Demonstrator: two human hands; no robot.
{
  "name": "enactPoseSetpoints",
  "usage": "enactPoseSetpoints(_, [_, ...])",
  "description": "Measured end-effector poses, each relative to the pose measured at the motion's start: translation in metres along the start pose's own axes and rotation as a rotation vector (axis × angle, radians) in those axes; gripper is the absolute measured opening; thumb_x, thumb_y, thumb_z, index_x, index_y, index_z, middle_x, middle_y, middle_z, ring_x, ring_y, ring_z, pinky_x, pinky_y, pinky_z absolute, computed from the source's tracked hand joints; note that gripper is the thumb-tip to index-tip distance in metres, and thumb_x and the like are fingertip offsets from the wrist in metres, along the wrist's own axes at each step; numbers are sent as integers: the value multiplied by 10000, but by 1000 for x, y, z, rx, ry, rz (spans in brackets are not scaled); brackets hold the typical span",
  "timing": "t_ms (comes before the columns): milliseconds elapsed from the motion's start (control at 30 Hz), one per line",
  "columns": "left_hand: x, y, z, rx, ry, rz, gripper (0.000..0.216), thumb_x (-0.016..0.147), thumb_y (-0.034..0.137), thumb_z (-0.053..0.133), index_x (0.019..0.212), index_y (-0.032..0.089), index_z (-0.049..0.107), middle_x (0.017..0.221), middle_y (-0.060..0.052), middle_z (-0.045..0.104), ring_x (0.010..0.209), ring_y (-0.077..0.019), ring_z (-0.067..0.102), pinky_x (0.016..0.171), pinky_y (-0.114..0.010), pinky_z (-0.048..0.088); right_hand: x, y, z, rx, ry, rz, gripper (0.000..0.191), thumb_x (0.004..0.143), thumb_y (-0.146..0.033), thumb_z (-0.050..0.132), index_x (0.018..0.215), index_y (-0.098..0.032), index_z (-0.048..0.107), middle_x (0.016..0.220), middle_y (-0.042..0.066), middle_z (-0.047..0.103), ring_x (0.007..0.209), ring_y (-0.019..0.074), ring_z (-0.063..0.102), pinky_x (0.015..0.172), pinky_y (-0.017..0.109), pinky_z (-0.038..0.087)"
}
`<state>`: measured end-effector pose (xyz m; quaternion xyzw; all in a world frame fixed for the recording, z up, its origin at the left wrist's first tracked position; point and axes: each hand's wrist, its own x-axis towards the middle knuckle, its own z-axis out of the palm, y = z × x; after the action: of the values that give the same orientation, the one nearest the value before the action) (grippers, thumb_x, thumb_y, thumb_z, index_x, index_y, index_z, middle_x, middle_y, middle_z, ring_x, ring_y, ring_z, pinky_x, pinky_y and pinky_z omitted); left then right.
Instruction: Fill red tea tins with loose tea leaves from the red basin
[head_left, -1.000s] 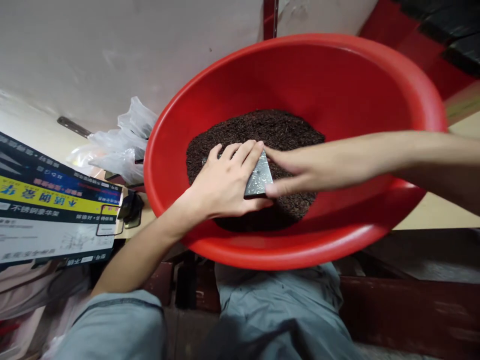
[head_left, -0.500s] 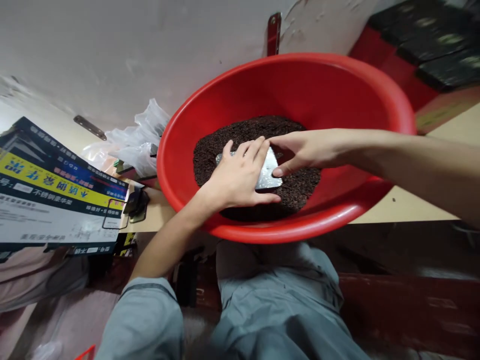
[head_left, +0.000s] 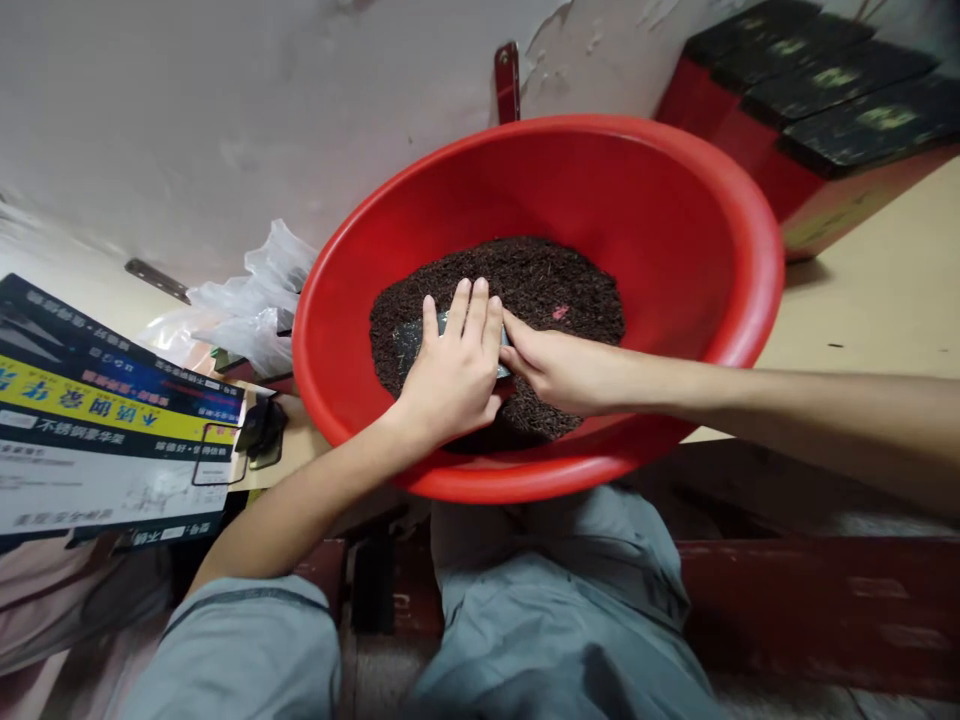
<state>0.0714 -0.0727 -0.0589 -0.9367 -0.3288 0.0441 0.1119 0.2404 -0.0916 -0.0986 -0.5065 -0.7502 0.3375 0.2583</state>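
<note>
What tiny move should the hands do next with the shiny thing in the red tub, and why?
Perhaps gently lift the right end of the shiny thing with the right hand, because its fingers are at that end. The left hand is spread over the top and could steady it, since loose dark bits lie around it.

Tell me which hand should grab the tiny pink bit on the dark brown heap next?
Probably the right hand: it's nearer the tiny pink bit. The left hand is farther, spread over the flat shiny grey piece.
</note>
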Motion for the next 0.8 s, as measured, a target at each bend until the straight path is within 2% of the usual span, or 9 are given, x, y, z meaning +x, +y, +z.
enactPoseSetpoints(133, [-7,-20,1,-105,26,53,954,898,524,623,1599,9,231,1664,-309,214,1562,-439,174,1236,-648,127,-1,0,1,-21,39,-36,709,1027,-371,371,1638,-68,179,1323,222,684,1035,305,740,935,431,554])
enactPoseSetpoints(200, [-20,-39,4,-179,39,-7,1018,877,646,614,1608,55,225,1664,-288,245,1554,-429,214,1241,-638,141,-1,0,-1,-44,55,-38,730,1029,-383,372,1653,-85,138,1375,202,658,1088,300,731,976,435,541])
enactPoseSetpoints(300, [-42,-64,12,-336,62,-159,1077,854,752,573,1619,98,192,1637,-274,304,1520,-418,301,1224,-621,244,0,-2,-5,-82,58,-15,735,1026,-407,391,1663,-134,149,1368,145,676,1134,290,718,1026,439,521])
enactPoseSetpoints(400, [-52,-74,21,-479,75,-199,979,914,715,511,1626,132,176,1613,-246,327,1503,-395,337,1209,-592,311,0,-2,-10,-124,25,-9,716,1024,-409,422,1659,-162,201,1267,113,737,1116,281,727,1046,434,514])
enactPoseSetpoints(467, [-50,-76,25,-529,78,-175,965,904,687,555,1626,163,188,1600,-224,332,1493,-390,351,1209,-582,321,2,0,-13,-138,15,-13,718,1011,-425,475,1650,-189,248,1222,104,757,1106,286,731,1040,437,523])
enactPoseSetpoints(567, [-44,-82,28,-584,75,-98,1139,750,648,758,1619,159,207,1563,-219,346,1466,-390,382,1209,-540,344,7,7,-18,-87,56,-38,728,961,-462,586,1614,-257,338,1305,90,721,1215,292,684,1081,460,509])
enactPoseSetpoints(633, [-42,-86,31,-610,85,-79,1223,649,564,854,1611,149,225,1508,-209,390,1429,-384,423,1199,-527,363,11,12,-18,14,42,-56,731,938,-488,623,1590,-281,363,1396,92,666,1307,282,625,1112,475,489])
enactPoseSetpoints(700, [-43,-87,32,-622,125,-110,1198,614,475,877,1594,153,268,1437,-181,446,1367,-364,488,1173,-521,399,13,18,-16,137,-32,-75,847,909,-535,652,1618,-276,269,1488,123,587,1371,273,571,1121,483,481])
enactPoseSetpoints(800, [-52,-83,27,-597,246,-118,1094,622,415,854,1554,149,347,1370,-158,489,1285,-334,554,1129,-496,454,12,22,-10,147,-137,-140,1252,774,-595,774,1659,-205,-21,1630,230,363,1490,327,413,1177,534,401])
